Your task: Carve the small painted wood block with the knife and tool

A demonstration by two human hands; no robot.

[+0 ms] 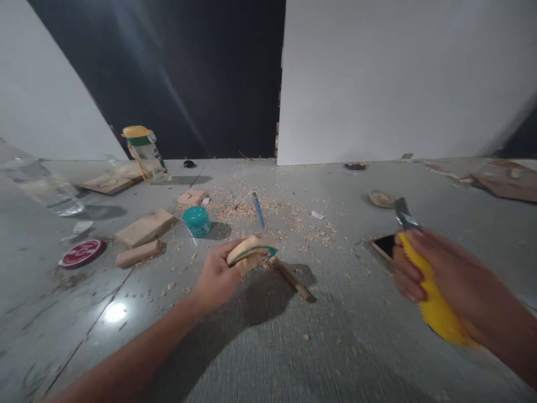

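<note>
My left hand [220,272] is closed around a carved wood piece [254,252], pale with a teal painted band and a small red mark. It is held above the floor. Just beyond its right end lies a narrow wooden stick [293,280], partly in shadow. Off to the right, my right hand [436,280] grips a yellow-handled utility knife [434,296], slightly blurred. Its metal blade points up and away from the carved piece. Near that hand a dark flat thing with a light rim [384,246] rests on the floor, partly covered by my fingers.
Wood shavings [239,207] litter the floor around a blue pen-like tool [258,210]. At left are a teal jar [196,221], wood blocks [145,228], a red round lid [81,253], and two bottles, one yellow-capped [146,157]. A round disc [381,198] lies right.
</note>
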